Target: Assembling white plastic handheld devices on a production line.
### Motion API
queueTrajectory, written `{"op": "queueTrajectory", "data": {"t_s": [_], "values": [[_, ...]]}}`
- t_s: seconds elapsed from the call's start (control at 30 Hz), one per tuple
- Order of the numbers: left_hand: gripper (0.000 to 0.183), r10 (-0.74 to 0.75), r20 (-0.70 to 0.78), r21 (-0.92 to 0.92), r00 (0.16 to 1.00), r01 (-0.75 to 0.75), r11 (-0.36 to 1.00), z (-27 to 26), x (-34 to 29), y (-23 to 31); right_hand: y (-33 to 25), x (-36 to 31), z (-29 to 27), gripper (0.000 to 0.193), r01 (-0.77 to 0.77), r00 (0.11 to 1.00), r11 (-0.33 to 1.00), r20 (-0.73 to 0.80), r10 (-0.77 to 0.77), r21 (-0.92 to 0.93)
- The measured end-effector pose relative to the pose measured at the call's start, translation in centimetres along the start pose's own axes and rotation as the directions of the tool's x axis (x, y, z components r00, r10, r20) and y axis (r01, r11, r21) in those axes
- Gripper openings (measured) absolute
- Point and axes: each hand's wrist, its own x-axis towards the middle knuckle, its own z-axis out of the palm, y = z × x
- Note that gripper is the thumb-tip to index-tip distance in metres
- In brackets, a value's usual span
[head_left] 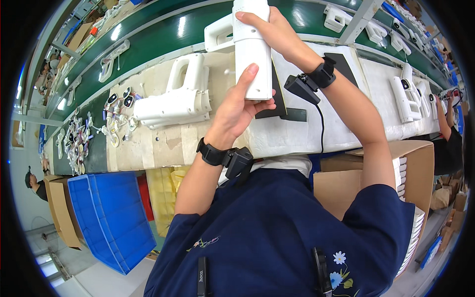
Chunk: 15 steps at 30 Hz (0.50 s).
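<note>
Both hands grip one white plastic housing with a loop handle on its left side, raised over the bench. My left hand wraps its lower end, thumb on the front face and fingers beneath. My right hand closes around the upper end, its thumb lying across the front. Left of it, more white housings with a loop handle lie close together on the bench. A black flat pad shows partly behind the held housing.
Small parts with wires are heaped at the bench's left. A green conveyor carrying white housings runs along the back. A blue crate and an open cardboard box flank me. Another person works at far right.
</note>
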Motion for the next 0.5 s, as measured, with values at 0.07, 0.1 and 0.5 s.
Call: {"op": "queueTrajectory", "data": {"t_s": [0.07,0.1,0.5], "values": [[0.065,0.052,0.005,-0.01,0.999,-0.052,0.999,0.1,0.3,-0.5,0.1,0.0,0.0,0.027,0.035,0.999,0.999,-0.009,-0.036,-0.005],[0.065,0.049,0.007,-0.006,0.999,-0.049,0.999,0.3,0.5,-0.6,-0.5,0.0,0.1,0.027,-0.002,1.0,1.0,0.005,0.002,0.017],[0.053,0.321,-0.154,0.351,0.934,-0.252,0.902,0.4,2.7,-1.5,0.5,-3.7,0.7,0.062,-0.369,0.922,0.909,0.197,0.332,0.194]]}}
